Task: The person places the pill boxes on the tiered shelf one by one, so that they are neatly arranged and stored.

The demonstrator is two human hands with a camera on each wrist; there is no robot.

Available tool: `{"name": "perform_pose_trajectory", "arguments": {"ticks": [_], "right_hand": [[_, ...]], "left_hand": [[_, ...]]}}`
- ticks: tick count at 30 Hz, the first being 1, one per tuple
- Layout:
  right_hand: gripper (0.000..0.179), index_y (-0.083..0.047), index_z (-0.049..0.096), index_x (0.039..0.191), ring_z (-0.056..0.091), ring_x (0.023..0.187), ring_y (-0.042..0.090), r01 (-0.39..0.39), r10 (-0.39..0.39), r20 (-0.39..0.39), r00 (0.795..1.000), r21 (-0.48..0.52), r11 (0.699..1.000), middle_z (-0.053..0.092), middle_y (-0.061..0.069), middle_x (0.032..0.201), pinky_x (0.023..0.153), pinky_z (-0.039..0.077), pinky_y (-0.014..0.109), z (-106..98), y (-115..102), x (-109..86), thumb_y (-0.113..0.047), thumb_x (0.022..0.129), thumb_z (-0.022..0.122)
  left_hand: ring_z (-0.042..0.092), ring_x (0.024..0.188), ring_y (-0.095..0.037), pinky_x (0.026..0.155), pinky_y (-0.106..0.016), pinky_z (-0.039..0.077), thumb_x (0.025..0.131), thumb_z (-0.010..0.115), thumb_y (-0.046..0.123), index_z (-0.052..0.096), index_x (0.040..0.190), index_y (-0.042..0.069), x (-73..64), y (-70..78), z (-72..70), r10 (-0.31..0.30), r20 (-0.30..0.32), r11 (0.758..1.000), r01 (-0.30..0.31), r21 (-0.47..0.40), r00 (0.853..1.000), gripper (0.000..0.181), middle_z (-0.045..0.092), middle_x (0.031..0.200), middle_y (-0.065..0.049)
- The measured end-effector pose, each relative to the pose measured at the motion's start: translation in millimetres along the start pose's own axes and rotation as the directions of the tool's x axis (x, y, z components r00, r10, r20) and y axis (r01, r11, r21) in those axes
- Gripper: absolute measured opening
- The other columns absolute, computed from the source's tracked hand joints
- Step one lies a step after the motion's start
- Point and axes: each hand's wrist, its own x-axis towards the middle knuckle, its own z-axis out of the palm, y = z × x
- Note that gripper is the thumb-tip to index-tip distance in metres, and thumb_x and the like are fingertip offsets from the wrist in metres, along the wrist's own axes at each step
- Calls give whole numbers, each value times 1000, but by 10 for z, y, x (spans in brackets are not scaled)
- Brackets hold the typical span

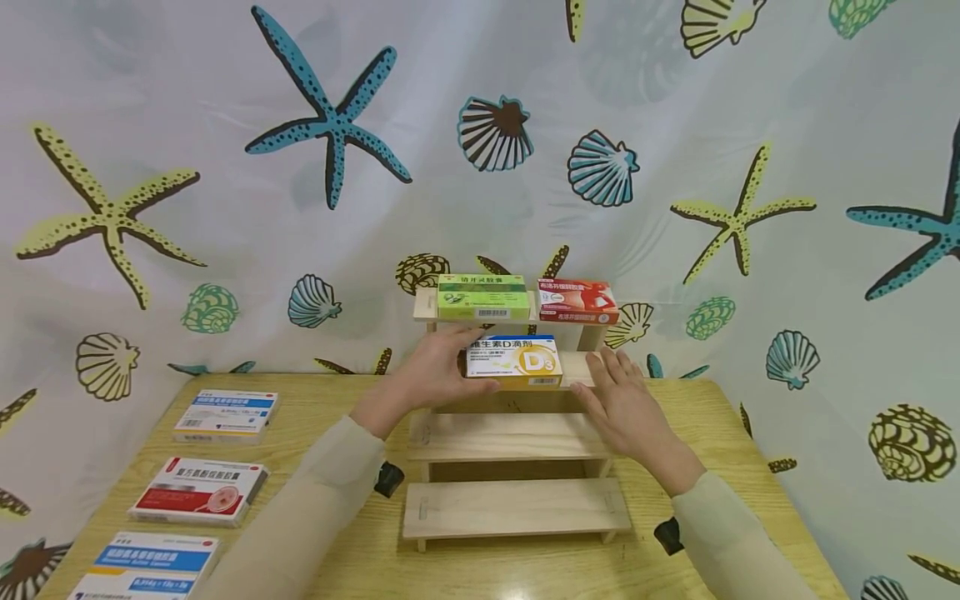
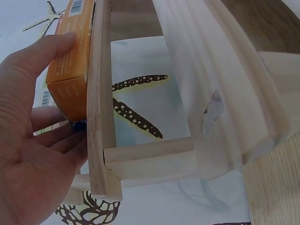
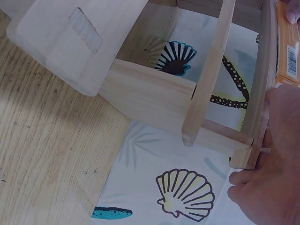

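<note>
Head view: left hand (image 1: 433, 368) pinches the vitamin D3 drops box (image 1: 513, 363) on the second-highest wooden step (image 1: 577, 370) — right hand (image 1: 628, 407), fingers seemingly straight, rests at its right end.

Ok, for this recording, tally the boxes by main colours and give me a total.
Green box: 1
Red-and-white boxes: 2
Blue-and-white boxes: 2
White-and-orange box: 1
Total: 6
</note>
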Motion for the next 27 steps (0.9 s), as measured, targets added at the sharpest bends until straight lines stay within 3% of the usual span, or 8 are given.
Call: {"name": "perform_pose_trajectory", "arguments": {"ticks": [8, 27], "right_hand": [[69, 6, 36, 160, 24, 157, 53, -6, 6, 6, 1000, 3, 1000, 29, 32, 168, 129, 20, 64, 6, 4, 0, -44, 113, 43], [68, 5, 37, 160, 25, 157, 54, -4, 4, -3, 1000, 3, 1000, 30, 33, 167, 128, 21, 65, 10, 2, 3, -43, 113, 44]], "left_hand": [[49, 146, -44, 118, -55, 45, 90, 79, 50, 45, 157, -1, 8, 26, 25, -34, 29, 999, 34, 18, 999, 91, 49, 159, -23], [56, 138, -42, 112, -53, 52, 93, 76, 49, 42, 158, -3, 9, 44, 28, -17, 33, 1000, 17, 16, 999, 90, 49, 157, -25]]}}
